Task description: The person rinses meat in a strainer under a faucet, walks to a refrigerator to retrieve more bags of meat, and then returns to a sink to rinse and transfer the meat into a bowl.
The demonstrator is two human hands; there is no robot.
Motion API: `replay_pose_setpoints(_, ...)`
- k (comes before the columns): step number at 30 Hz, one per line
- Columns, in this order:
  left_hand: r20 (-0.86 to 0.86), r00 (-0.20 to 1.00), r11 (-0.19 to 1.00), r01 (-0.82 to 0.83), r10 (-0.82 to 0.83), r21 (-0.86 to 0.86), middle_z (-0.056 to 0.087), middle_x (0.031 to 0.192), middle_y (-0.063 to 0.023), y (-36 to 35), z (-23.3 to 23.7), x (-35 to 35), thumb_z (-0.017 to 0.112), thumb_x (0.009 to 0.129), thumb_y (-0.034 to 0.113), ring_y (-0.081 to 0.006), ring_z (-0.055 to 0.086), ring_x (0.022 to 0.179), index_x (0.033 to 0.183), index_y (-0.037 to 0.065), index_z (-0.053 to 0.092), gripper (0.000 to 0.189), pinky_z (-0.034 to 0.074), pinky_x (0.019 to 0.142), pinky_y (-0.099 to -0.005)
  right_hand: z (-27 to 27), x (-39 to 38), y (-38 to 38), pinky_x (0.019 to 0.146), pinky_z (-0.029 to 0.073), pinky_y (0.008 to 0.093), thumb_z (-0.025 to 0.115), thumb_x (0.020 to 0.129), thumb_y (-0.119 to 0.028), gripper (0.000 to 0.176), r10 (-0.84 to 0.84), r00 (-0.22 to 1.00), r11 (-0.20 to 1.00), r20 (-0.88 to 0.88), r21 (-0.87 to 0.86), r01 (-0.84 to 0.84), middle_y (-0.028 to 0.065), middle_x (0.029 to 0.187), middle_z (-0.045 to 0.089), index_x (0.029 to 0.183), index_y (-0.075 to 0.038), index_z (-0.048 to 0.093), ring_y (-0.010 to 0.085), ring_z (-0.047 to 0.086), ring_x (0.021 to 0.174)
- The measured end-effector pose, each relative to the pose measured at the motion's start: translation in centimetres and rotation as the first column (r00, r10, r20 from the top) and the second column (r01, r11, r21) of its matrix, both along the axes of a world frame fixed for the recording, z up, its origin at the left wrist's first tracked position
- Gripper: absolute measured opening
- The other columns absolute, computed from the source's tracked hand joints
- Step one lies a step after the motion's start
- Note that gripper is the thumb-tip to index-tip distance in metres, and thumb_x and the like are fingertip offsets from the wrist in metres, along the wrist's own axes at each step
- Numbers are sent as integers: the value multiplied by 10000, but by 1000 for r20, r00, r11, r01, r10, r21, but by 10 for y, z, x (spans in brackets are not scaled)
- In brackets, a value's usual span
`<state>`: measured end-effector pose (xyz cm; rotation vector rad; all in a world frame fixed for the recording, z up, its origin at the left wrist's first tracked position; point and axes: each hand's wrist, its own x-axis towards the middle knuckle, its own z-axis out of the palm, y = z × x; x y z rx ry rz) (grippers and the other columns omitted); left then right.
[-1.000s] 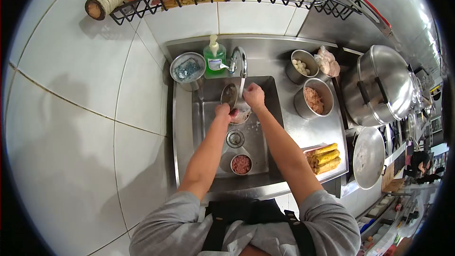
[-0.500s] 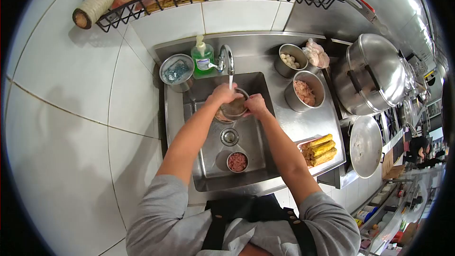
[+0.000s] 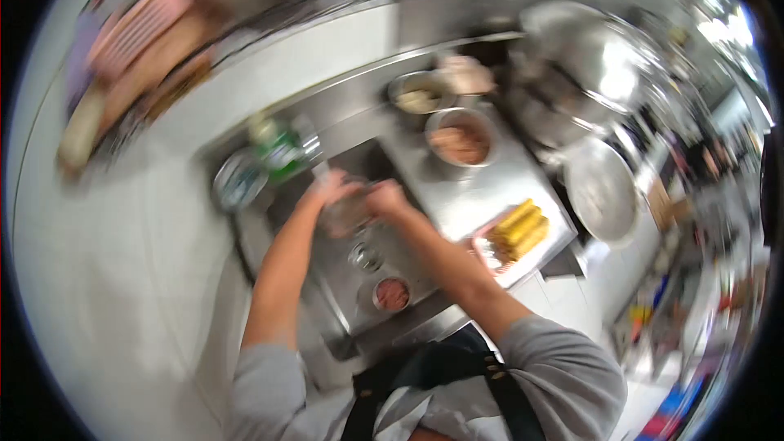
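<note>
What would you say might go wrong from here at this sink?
Splashes could land in the small open cup of chopped meat, which stands inside the sink. The bowl between the left hand and right hand might slip if wet. The tray of yellow rolls sits near the right forearm, which might nudge it.

Head-worn view, down into sink (image 3: 327, 310)

This looks like a commercial kitchen: a stainless-steel sink (image 3: 325, 286) is set into a metal counter (image 3: 445, 200), beside a large lidded steel pot (image 3: 576, 73) and a wide pan (image 3: 602, 192). White tiles (image 3: 122, 278) cover the wall (the view is blurred), and a green soap bottle (image 3: 278, 149) stands by the sink.
</note>
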<state>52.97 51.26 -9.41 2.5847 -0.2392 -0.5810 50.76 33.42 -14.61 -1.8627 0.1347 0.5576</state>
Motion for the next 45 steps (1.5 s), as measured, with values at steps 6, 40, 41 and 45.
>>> replay_pose_setpoints(6, -33, 992, 992, -125, 125, -5, 598, 712, -131, -24, 24, 42, 669, 714, 247, -258, 545, 666, 787, 5, 622, 258, 452, 638, -360, 27, 17, 1, 802, 504, 370, 595, 646, -133, 224, -285, 950, 949, 130, -100, 299, 192, 949, 642, 827, -36, 684, 325, 628, 889)
replay_pose_setpoints(40, -699, 712, -243, -690, -62, -682, 560, 1133, -131, -120, -48, -60, 422, 912, 214, -224, 557, 1021, 1188, -27, 490, 373, 456, 890, -349, 25, -9, -39, 767, 447, 475, 575, 627, -144, 171, -307, 776, 868, 550, -174, 466, 197, 812, 591, 715, 1, 604, 386, 549, 827)
replay_pose_setpoints(41, -715, 699, -264, -690, 1, -674, 561, 1127, -141, -130, -34, -63, 453, 893, 164, -224, 559, 1012, 1146, -36, 512, 328, 465, 869, -353, 36, -17, -45, 709, 462, 449, 576, 614, -131, 113, -294, 665, 770, 686, -243, 590, 169, 723, 587, 658, -31, 605, 364, 557, 748)
replay_pose_setpoints(45, -699, 711, -391, -664, -69, -637, 552, 1142, -179, -91, -54, -80, 509, 751, 72, -328, 527, 1044, 1131, -60, 497, 402, 411, 942, -460, 2, -24, -37, 507, 434, 326, 548, 665, -4, 56, -639, 702, 767, 314, 193, 612, 48, 601, 544, 634, -42, 576, 174, 538, 599)
